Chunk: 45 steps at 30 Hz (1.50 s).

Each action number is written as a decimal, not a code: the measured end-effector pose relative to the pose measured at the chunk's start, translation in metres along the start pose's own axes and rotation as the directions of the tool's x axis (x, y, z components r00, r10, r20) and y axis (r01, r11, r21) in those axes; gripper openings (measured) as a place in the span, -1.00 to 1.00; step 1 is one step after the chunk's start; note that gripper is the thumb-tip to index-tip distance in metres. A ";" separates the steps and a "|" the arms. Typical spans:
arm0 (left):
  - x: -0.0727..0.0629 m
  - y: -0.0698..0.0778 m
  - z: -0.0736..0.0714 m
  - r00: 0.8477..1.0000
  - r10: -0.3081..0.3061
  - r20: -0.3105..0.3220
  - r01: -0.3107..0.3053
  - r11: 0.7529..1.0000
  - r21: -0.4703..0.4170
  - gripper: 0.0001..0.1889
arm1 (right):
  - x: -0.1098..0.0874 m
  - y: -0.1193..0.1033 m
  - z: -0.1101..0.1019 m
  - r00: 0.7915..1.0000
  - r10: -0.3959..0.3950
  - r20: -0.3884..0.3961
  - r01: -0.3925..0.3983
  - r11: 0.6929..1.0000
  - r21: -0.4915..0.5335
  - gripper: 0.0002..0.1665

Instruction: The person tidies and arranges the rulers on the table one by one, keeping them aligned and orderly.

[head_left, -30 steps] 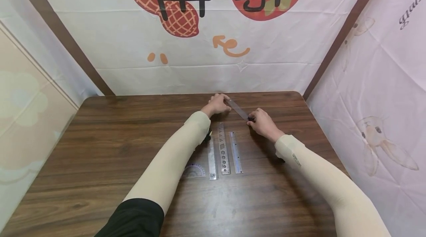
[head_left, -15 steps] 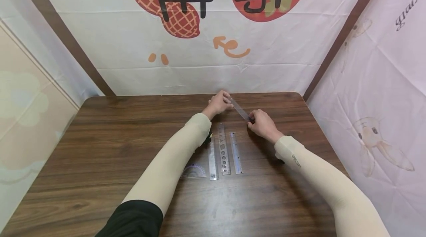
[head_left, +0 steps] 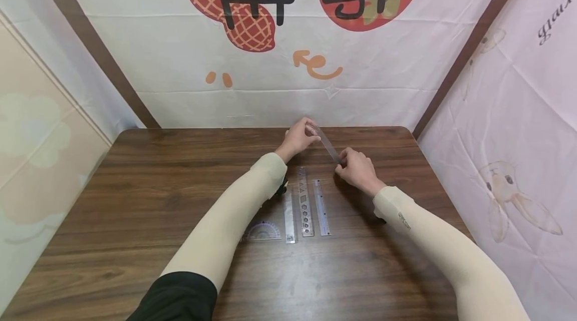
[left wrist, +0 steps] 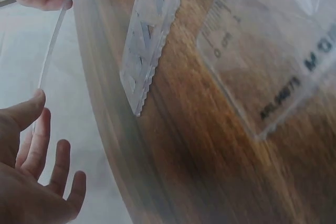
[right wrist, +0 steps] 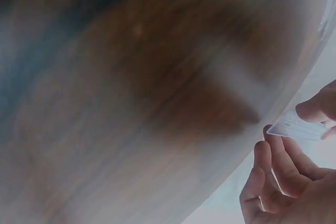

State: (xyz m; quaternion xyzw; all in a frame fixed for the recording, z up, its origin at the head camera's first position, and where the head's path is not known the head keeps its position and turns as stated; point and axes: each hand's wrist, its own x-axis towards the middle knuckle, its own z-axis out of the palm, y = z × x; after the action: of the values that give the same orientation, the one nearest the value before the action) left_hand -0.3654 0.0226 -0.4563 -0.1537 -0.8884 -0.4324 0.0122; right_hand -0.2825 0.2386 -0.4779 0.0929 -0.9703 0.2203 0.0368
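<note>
A clear ruler (head_left: 328, 145) is held slanting above the back of the table, tipped up toward the wall. My left hand (head_left: 299, 136) pinches its far end; in the left wrist view the thumb (left wrist: 29, 109) lies against its edge and the other fingers stand apart. The near end is pinched by my right hand (head_left: 358, 168), whose fingers (right wrist: 281, 174) and thumb show around the clear corner in the right wrist view. Closer to the camera lie a clear protractor (head_left: 263, 231), a clear ruler (head_left: 289, 218), a stencil ruler (head_left: 305, 203) and a narrow bluish ruler (head_left: 322, 208).
The dark wooden table (head_left: 135, 201) ends at a white printed cloth wall (head_left: 252, 105) just behind my left hand. Another printed cloth (head_left: 509, 125) hangs on the right. My left forearm (head_left: 225, 216) passes over the protractor's left side.
My left hand has moved slightly right and up, lifting the ruler's far end, so the ruler slants more steeply. The right hand has stayed nearly still, and the flat rulers have not moved.
</note>
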 end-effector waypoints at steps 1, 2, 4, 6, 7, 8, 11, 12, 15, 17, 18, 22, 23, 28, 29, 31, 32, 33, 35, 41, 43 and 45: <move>-0.001 0.000 -0.001 1.000 0.001 -0.001 -0.001 1.000 -0.001 -0.58 | -0.001 0.000 0.000 1.000 0.002 0.001 -0.002 1.000 0.018 -0.61; -0.001 0.001 -0.001 1.000 -0.001 0.000 0.001 1.000 -0.005 -0.58 | -0.002 -0.001 0.000 1.000 0.001 0.001 -0.001 0.999 0.037 -0.60; -0.003 0.001 -0.002 1.000 -0.011 0.006 0.011 1.000 -0.023 -0.58 | -0.004 -0.002 -0.001 1.000 -0.007 0.002 0.007 0.997 0.076 -0.59; -0.005 0.002 -0.003 0.999 -0.025 0.022 0.026 0.997 -0.067 -0.58 | -0.006 -0.003 -0.002 1.000 -0.021 0.002 0.021 0.994 0.108 -0.56; -0.006 0.002 -0.004 0.999 -0.034 0.031 0.037 0.995 -0.094 -0.58 | -0.008 -0.004 -0.003 1.000 -0.029 0.004 0.029 0.992 0.120 -0.55; -0.007 0.002 -0.004 0.998 -0.044 0.040 0.049 0.992 -0.118 -0.58 | -0.009 -0.005 -0.003 0.999 -0.037 0.008 0.035 0.990 0.135 -0.53; -0.008 0.001 -0.006 0.996 -0.061 0.064 0.071 0.982 -0.176 -0.57 | -0.014 -0.009 -0.006 0.998 -0.038 0.042 0.030 0.983 0.180 -0.47; -0.009 0.001 -0.007 0.995 -0.067 0.069 0.079 0.980 -0.185 -0.57 | -0.016 -0.010 -0.007 0.997 -0.039 0.060 0.027 0.981 0.192 -0.44; -0.011 0.000 -0.009 0.993 -0.079 0.090 0.096 0.975 -0.202 -0.56 | -0.022 -0.013 -0.009 0.993 -0.046 0.107 0.021 0.975 0.222 -0.35; -0.013 0.000 -0.011 0.991 -0.083 0.105 0.103 0.974 -0.200 -0.56 | -0.026 -0.013 -0.009 0.990 -0.062 0.126 0.032 0.974 0.226 -0.32; -0.012 -0.001 -0.011 0.991 -0.080 0.108 0.100 0.976 -0.196 -0.57 | -0.028 -0.013 -0.009 0.989 -0.074 0.130 0.043 0.973 0.227 -0.31; -0.016 -0.001 -0.015 0.989 -0.071 0.128 0.094 0.979 -0.181 -0.60 | -0.035 -0.011 -0.009 0.982 -0.131 0.133 0.096 0.965 0.245 -0.31; -0.017 -0.001 -0.015 0.988 -0.074 0.134 0.097 0.979 -0.178 -0.60 | -0.036 -0.011 -0.009 0.980 -0.145 0.135 0.107 0.960 0.257 -0.31; -0.021 -0.001 -0.013 0.987 -0.064 0.145 0.089 0.982 -0.169 -0.59 | -0.044 -0.007 -0.010 0.972 -0.204 0.115 0.159 0.935 0.317 -0.35; -0.022 -0.001 -0.012 0.986 -0.067 0.150 0.092 0.982 -0.164 -0.59 | -0.045 -0.007 -0.011 0.973 -0.206 0.107 0.162 0.932 0.326 -0.36; -0.024 -0.001 -0.011 0.987 -0.060 0.152 0.084 0.984 -0.160 -0.59 | -0.048 -0.005 -0.011 0.973 -0.213 0.088 0.173 0.926 0.337 -0.37; -0.025 -0.002 -0.011 0.986 -0.058 0.155 0.083 0.984 -0.158 -0.59 | -0.049 -0.004 -0.011 0.973 -0.218 0.078 0.180 0.923 0.340 -0.38; -0.027 -0.001 -0.010 0.986 -0.056 0.159 0.082 0.983 -0.162 -0.59 | -0.050 -0.003 -0.011 0.972 -0.224 0.068 0.188 0.921 0.341 -0.38; -0.028 -0.001 -0.010 0.985 -0.051 0.165 0.078 0.984 -0.162 -0.59 | -0.053 -0.001 -0.011 0.971 -0.236 0.048 0.206 0.916 0.344 -0.39; -0.033 0.002 -0.008 0.980 -0.007 0.197 0.034 0.991 -0.133 -0.57 | -0.064 0.002 -0.012 0.970 -0.244 0.013 0.228 0.924 0.306 -0.39; -0.034 0.003 -0.007 0.979 0.011 0.205 0.009 0.995 -0.099 -0.56 | -0.068 0.002 -0.012 0.970 -0.243 0.012 0.228 0.927 0.296 -0.39; -0.037 0.004 -0.006 0.976 0.029 0.215 -0.015 0.998 -0.067 -0.55 | -0.072 0.002 -0.012 0.970 -0.244 0.015 0.229 0.928 0.294 -0.39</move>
State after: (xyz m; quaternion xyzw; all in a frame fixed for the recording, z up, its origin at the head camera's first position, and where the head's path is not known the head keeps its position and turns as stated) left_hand -0.3301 0.0110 -0.4553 -0.2099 -0.8683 -0.4415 -0.0844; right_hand -0.2116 0.2573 -0.4761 0.2190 -0.9098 0.3518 0.0243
